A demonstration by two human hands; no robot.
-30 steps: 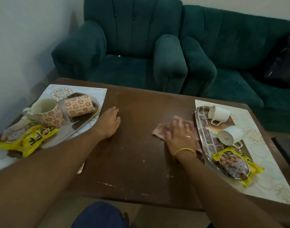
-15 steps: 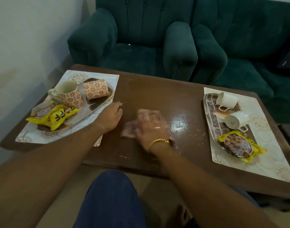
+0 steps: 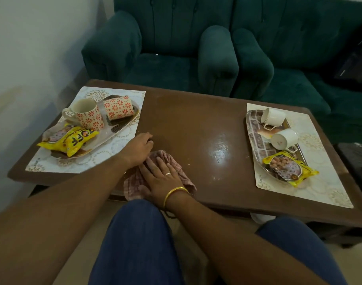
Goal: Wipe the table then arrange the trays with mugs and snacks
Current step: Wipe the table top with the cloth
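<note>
My right hand [image 3: 161, 177] presses flat, fingers straight, on a pink checked cloth [image 3: 132, 186] near the front edge of the brown table [image 3: 186, 120]. My left hand [image 3: 138, 149] rests on the table just left of the cloth, fingers loosely curled, holding nothing. The left tray [image 3: 118, 130] carries an upright orange-patterned mug [image 3: 87, 114], a second one lying on its side [image 3: 118, 106] and a yellow snack packet [image 3: 70, 139]. The right tray [image 3: 252, 130] holds two white cups on their sides [image 3: 273, 116] [image 3: 284, 138] and another yellow snack packet [image 3: 289, 168].
Each tray sits on a pale patterned placemat [image 3: 323, 182]. Crumbs lie scattered on the table right of the cloth. A green armchair [image 3: 165, 48] and green sofa [image 3: 299, 48] stand behind the table. My knees in blue jeans [image 3: 134, 243] are below the front edge.
My right hand has slid the cloth leftward and toward the front edge, from beside the right tray to next to my left hand. The left hand stayed in place.
</note>
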